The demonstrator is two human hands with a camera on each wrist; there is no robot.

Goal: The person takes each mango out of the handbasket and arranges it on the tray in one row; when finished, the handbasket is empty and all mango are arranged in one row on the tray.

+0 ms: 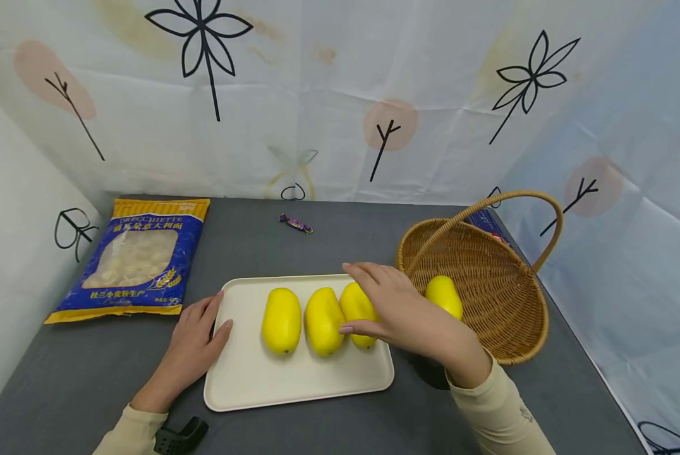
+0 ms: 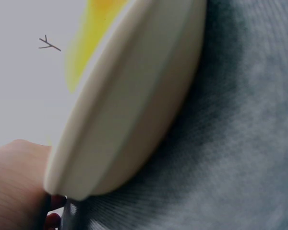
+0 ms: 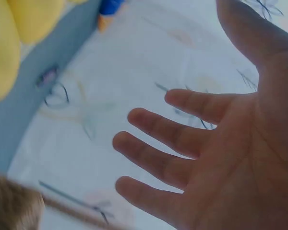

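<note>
A cream tray point(image 1: 294, 385) lies on the grey table with three yellow mangoes point(image 1: 282, 321) in a row on it. My left hand point(image 1: 194, 341) rests at the tray's left rim, thumb over the edge, fingers fairly straight. In the left wrist view the tray's side point(image 2: 120, 105) fills the middle. Over the rightmost mango point(image 1: 356, 306), partly covering it, hovers my right hand point(image 1: 399, 309). Its palm point(image 3: 249, 158) is bare and its fingers are spread in the right wrist view. Another mango point(image 1: 443, 296) sits in the wicker basket point(image 1: 488, 284), partly behind my right hand and wrist.
The basket's tall arched handle point(image 1: 510, 194) rises to the right, with a blue package point(image 1: 485, 221) behind it. A blue and yellow pasta bag point(image 1: 138, 259) lies at the left. A purple wrapped candy point(image 1: 296, 223) is near the back edge, before a patterned cloth point(image 1: 328, 95).
</note>
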